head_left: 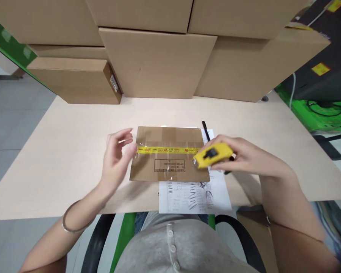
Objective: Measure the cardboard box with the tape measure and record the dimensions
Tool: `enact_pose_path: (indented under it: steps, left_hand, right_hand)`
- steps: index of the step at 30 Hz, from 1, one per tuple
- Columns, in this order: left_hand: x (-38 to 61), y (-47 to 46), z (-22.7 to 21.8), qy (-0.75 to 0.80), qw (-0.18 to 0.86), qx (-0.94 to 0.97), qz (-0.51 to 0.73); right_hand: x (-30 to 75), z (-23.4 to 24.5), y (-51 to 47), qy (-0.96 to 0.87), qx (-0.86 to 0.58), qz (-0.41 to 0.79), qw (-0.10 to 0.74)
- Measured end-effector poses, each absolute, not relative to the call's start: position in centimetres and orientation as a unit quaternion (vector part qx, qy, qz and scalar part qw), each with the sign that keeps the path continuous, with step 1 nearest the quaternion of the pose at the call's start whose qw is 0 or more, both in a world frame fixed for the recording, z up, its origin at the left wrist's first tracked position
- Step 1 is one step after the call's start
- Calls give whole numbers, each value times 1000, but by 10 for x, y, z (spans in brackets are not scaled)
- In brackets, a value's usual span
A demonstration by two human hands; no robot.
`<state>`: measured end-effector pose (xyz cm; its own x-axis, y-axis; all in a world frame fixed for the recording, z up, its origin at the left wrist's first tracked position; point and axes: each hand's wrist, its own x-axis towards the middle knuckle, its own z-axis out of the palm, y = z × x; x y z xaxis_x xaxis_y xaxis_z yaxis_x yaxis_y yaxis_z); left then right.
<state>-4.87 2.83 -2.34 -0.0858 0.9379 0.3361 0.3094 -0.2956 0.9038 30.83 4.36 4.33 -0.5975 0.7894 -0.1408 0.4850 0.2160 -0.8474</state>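
Between the two hands, on the pale wooden table (59, 159), lies a small flat brown cardboard box (169, 154). A strip of yellow printed tape (166, 150) already runs across its top, end to end. Right hand (244, 155) is clamped on a yellow handheld tape cutter (211, 154) at the strip's right end; strip looks not yet severed. Left hand (116, 155) is spread, fingers apart, touching the box's left edge. A scribbled white paper sheet (193, 195) lies under the box, toward the body.
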Motion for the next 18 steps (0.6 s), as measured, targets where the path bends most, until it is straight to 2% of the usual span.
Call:
enact_pose_path:
  steps: [3, 6, 8, 11, 14, 18]
  left_hand:
    - [-58, 54, -46, 604, 456, 481, 442]
    - [-57, 69, -57, 521, 590, 497, 365]
    - [-56, 72, -56, 456, 627, 527, 349]
    - [-59, 75, -53, 404, 605, 556, 402]
    - [-67, 80, -53, 347, 523, 616, 476]
    - [-72, 85, -58, 251, 402, 718, 511]
  right_hand:
    - [315, 23, 42, -630, -534, 461, 325]
    - [308, 12, 35, -568, -550, 505, 346]
    - [303, 12, 27, -565, -537, 521, 347]
    - [303, 19, 15, -561, -524, 508, 390]
    - [315, 24, 11, -564, -511, 511, 400]
    - [334, 25, 25, -588, -494, 482, 423]
